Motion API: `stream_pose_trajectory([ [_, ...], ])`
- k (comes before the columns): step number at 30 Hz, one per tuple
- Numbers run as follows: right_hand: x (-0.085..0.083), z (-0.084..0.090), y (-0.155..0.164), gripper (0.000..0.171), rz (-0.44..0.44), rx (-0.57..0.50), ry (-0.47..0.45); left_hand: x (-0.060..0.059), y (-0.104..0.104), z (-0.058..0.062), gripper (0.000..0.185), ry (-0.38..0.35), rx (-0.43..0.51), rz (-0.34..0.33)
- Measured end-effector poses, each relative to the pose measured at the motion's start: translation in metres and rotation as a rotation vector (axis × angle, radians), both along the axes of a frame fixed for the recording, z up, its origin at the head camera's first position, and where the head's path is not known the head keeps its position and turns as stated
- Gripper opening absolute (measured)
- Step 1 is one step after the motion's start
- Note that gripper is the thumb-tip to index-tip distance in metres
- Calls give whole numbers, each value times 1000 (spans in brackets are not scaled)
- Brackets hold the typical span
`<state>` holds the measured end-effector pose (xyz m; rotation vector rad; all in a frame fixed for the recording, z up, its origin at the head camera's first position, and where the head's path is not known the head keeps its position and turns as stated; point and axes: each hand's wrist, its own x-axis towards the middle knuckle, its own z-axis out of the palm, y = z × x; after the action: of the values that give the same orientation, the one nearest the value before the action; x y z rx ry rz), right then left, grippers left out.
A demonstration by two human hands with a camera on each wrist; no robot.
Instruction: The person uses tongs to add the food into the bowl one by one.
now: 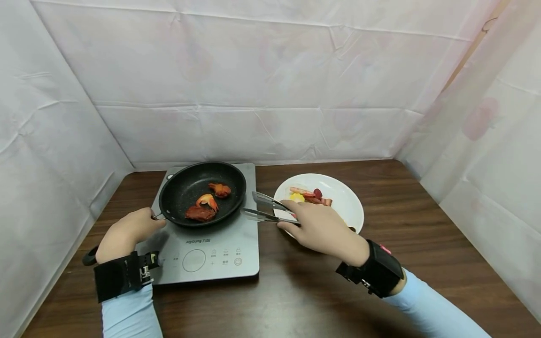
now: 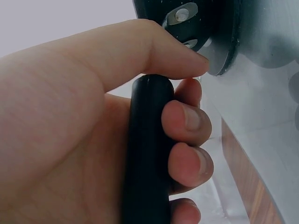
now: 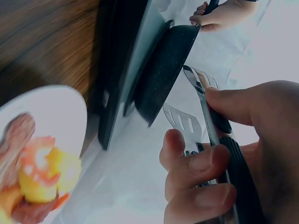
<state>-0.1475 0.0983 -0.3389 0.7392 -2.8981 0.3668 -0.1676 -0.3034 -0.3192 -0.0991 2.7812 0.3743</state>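
Observation:
My left hand (image 1: 131, 232) grips the black handle (image 2: 148, 154) of a frying pan (image 1: 183, 188), fingers curled round it and thumb across its top end. Inside the pan lie a browned chicken-drumstick-like piece (image 1: 220, 190), an orange shrimp (image 1: 206, 200) and a flat reddish-brown slab of meat (image 1: 200, 213). My right hand (image 1: 323, 230) holds metal tongs (image 1: 267, 200) with dark grips. Their slotted heads are spread apart, with nothing between them, just right of the pan's rim. Beneath that hand is a white plate (image 1: 348, 202), partly hidden by it.
The pan sits on a silver induction cooker (image 1: 169, 272) on a dark wooden table (image 1: 296, 300). On the plate are a yellow flower-shaped piece (image 1: 297, 197), a dark red berry (image 1: 318, 193) and meat strips. Pale patterned sheets (image 1: 253, 84) wall the table's back and sides.

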Motion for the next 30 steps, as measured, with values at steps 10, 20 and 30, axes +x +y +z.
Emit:
stream_pose_trajectory([
  [10, 7, -7, 57, 59, -124, 27, -50, 1, -2, 1, 32, -16, -9, 2],
  [20, 15, -24, 106, 58, -245, 50, -113, -2, 0, 2, 33, -13, -21, 15],
  [30, 24, -41, 129, 58, -275, 38, -111, -3, -1, -1, 34, -21, -18, 8],
])
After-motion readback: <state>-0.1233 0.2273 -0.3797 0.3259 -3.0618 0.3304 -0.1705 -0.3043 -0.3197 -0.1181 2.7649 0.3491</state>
